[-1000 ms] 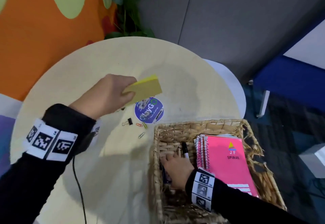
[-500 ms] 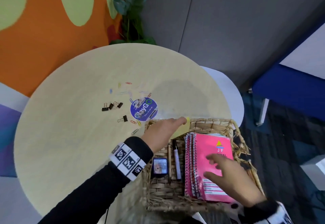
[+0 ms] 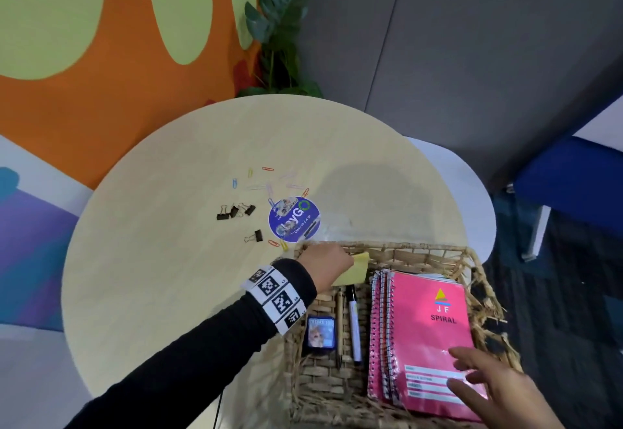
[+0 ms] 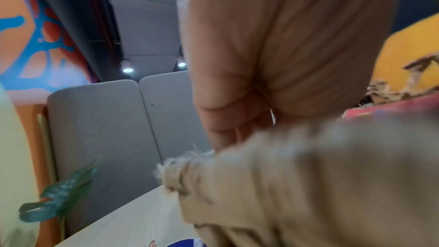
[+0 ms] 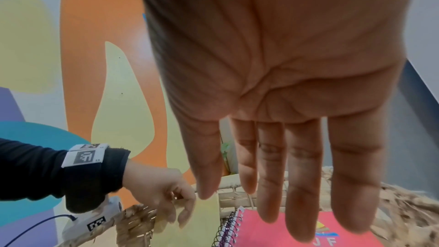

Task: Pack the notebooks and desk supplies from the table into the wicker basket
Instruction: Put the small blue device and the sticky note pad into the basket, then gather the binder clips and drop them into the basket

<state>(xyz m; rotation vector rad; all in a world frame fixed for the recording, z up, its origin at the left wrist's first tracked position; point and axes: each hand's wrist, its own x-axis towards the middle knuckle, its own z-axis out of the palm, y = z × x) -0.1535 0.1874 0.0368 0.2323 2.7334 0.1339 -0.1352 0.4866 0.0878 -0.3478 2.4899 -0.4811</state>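
Observation:
The wicker basket point(image 3: 421, 246) sits at the table's near right edge. My left hand point(image 3: 347, 260) reaches over its far left corner and holds a yellow sticky note pad point(image 3: 354, 273) that stands tilted against the wall. In the right wrist view the left hand's point(image 5: 175, 211) curled fingers lie on the pad point(image 5: 204, 221). My right hand point(image 3: 472, 374) is spread flat over the near end of the pink spiral notebooks point(image 3: 435, 327); contact is unclear. Inside lie a marker point(image 3: 354, 324), a pen point(image 3: 339, 324) and a small blue box point(image 3: 321, 332).
On the round table point(image 3: 168, 277), beyond the basket, lie several black binder clips point(image 3: 236, 211), scattered coloured paper clips point(image 3: 266, 186) and a round blue sticker point(image 3: 294, 219). A plant point(image 3: 279, 40) stands past the far edge. A white seat point(image 3: 472, 192) is to the right.
My left hand carried the yellow pad from above the table into the basket's far left corner. My right hand left the basket's left side and moved over the pink notebooks.

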